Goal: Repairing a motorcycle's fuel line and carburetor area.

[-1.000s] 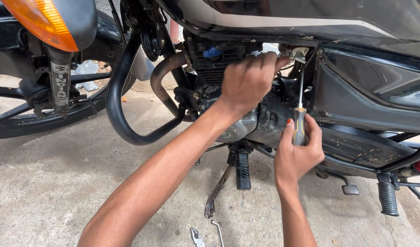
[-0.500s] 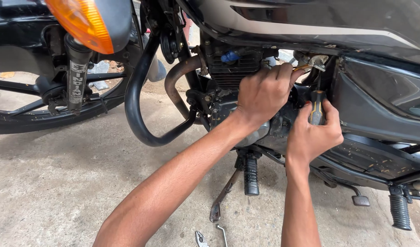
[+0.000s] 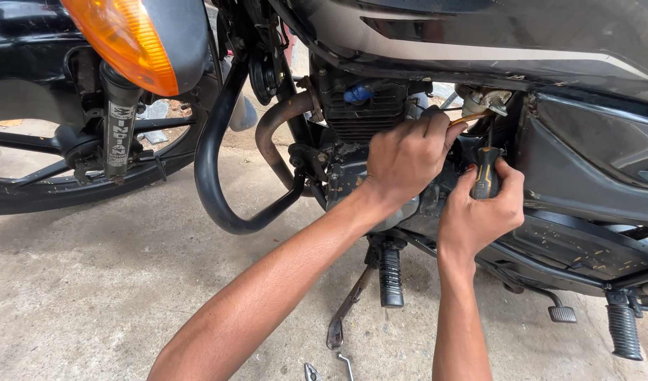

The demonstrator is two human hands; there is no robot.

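Parked on a concrete floor, a black motorcycle with the engine exposed under the fuel tank, front wheel and fork toward the left edge of view, orange turn signal up at the top left corner, curved black crash guard and rusty exhaust pipe ahead of the engine. Work looks partway along, judging by both hands buried in the gap between engine and black side panel near the carburettor area: side panel in place, nothing visibly removed, the fastener under the tool hidden, so impossible to tell how far turned. Left hand curled fairly tight against the engine's rear upper side, fingertips pinching a thin copper-coloured tube or wire leading up to a small pale fitting. Right hand closed in a full fist around the black-and-yellow handle of a screwdriver, held upright, shaft rising toward that same fitting, tip out of sight. Lower down, ribbed footpeg and folded side stand below the engine, a second footpeg and brake pedal toward the right edge. On the floor at the bottom edge, just below the stand, small metal tools, kind unclear
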